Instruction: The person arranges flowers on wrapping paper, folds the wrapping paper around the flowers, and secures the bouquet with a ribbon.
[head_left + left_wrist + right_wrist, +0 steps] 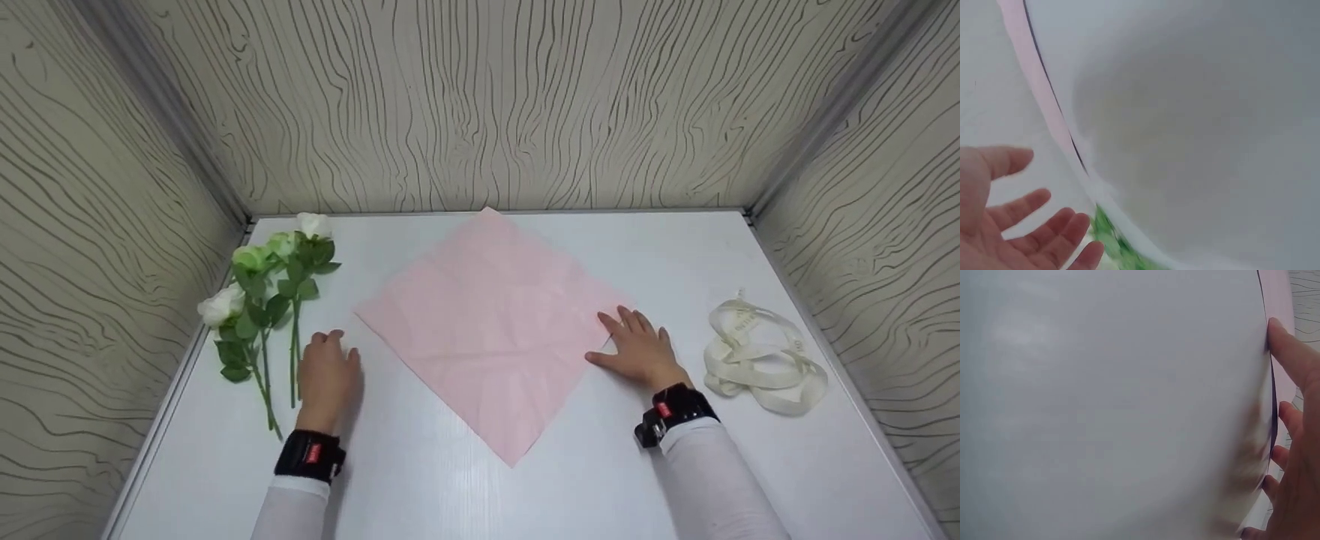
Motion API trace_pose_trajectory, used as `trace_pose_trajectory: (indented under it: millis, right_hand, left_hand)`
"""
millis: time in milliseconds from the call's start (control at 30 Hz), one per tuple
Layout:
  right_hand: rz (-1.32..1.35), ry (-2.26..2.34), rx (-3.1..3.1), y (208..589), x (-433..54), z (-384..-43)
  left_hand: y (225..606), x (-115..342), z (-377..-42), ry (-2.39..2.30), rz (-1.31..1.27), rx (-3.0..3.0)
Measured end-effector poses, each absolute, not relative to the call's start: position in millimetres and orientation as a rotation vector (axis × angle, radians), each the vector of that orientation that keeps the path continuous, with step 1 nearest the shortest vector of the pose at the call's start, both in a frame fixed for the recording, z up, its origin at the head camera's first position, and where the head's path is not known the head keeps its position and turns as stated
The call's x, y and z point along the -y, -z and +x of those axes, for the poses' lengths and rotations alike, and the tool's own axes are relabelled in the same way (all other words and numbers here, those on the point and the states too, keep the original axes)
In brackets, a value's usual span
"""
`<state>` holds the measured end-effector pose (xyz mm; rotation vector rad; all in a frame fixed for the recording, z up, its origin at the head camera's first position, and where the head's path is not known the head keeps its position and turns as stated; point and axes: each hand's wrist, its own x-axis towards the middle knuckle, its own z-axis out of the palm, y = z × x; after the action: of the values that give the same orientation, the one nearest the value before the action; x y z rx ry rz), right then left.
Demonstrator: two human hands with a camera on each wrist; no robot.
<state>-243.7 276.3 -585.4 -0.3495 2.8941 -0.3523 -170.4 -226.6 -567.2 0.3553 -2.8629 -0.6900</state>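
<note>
A thin pink sheet lies flat on the white table, turned so that one corner points at the person. My right hand rests with spread fingers on the sheet's right corner; in the right wrist view its thumb touches the sheet's edge. On the other side, my left hand is just right of the flower stems, its fingers loosely bent and holding nothing. Those stems belong to several artificial roses, among them a white rose and a pale green rose. Green leaves appear beyond the left fingertips.
A loosely coiled cream ribbon with printed lettering lies at the right, beyond the right hand. Wood-grain patterned panels enclose the white table at the back and both sides. The sheet's far corner reaches the table's back edge.
</note>
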Motion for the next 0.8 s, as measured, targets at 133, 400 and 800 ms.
trace_pose_trajectory:
  millis: [133,400,800]
  right_hand:
    - [-0.34,0.373,-2.889,586,-277,-242]
    - [-0.339,0.366,-2.894,586,-277,-242]
    - [-0.314,0.389,-2.893,589,-276,-244]
  left_hand:
    - [562,266,-160,0.696,0.529,2.753]
    - [567,311,-133,0.748,0.775,2.788]
    - [570,318,-122,0.933,0.954,2.949]
